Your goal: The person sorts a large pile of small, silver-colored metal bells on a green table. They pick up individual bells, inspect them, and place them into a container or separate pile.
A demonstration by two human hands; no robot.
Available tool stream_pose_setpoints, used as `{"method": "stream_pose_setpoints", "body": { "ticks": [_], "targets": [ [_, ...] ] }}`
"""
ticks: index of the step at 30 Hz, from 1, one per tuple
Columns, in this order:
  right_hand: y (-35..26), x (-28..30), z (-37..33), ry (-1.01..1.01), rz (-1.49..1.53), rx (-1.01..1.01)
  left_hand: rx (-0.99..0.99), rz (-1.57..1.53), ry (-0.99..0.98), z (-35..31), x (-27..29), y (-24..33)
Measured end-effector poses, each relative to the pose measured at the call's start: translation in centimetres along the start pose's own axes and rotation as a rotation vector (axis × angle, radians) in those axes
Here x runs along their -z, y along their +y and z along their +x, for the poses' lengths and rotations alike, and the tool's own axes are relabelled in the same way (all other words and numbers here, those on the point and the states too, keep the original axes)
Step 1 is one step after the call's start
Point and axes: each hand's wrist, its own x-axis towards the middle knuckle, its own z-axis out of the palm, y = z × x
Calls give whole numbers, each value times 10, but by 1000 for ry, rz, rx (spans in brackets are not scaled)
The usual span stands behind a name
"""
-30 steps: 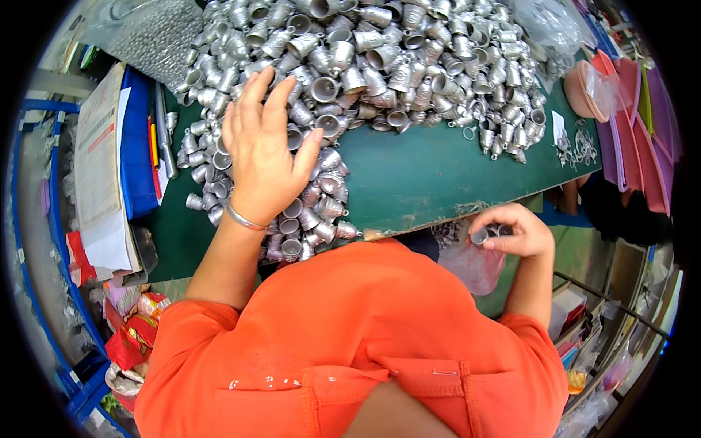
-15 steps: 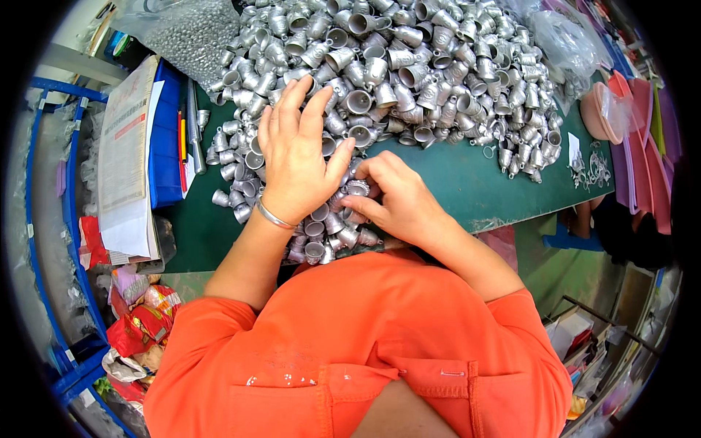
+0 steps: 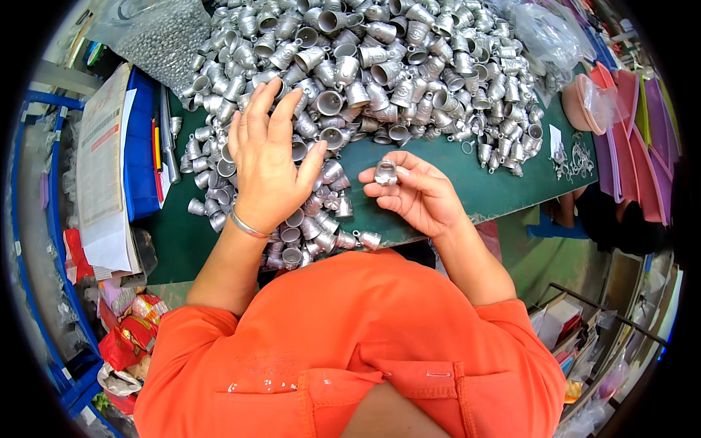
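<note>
A great heap of small silver metal bells [image 3: 431, 80], many with a loop on top, covers the far part of the green table [image 3: 431, 175]. A smaller cluster of bells [image 3: 292, 237] runs down toward my body. My left hand [image 3: 270, 164] rests over this cluster, fingers spread and stretched out, holding nothing. To the right of it, my right hand [image 3: 420, 193] pinches one silver bell [image 3: 385, 172] between thumb and fingers, its open mouth partly showing. Whether my left palm touches the bells under it is hidden.
At the left stand a blue bin [image 3: 142, 146] with papers [image 3: 102, 175] against it, and pens [image 3: 157, 157]. A clear bag of small beads [image 3: 164, 44] lies behind. Small metal rings [image 3: 577, 162] and a pink tub [image 3: 582, 106] are at the right.
My right hand has moved right, away from the near cluster, and now holds up a bell. My left hand stays spread over the bells. The whole view has shifted slightly.
</note>
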Motion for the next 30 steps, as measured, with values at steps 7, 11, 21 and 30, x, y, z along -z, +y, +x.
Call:
{"method": "stream_pose_setpoints", "body": {
  "ticks": [7, 11, 21, 30],
  "targets": [
    [-5, -1, -1, -16, 60, 9, 9, 11, -16, 0, 1, 1],
    [-2, -2, -3, -4, -55, 84, -5, 33, -15, 1, 2, 2],
    [-3, -10, -8, 56, -730, 323, -5, 44, -17, 2, 4, 4],
    [-8, -16, -11, 243, -778, 195, -15, 42, -13, 2, 4, 4]
  ]
}}
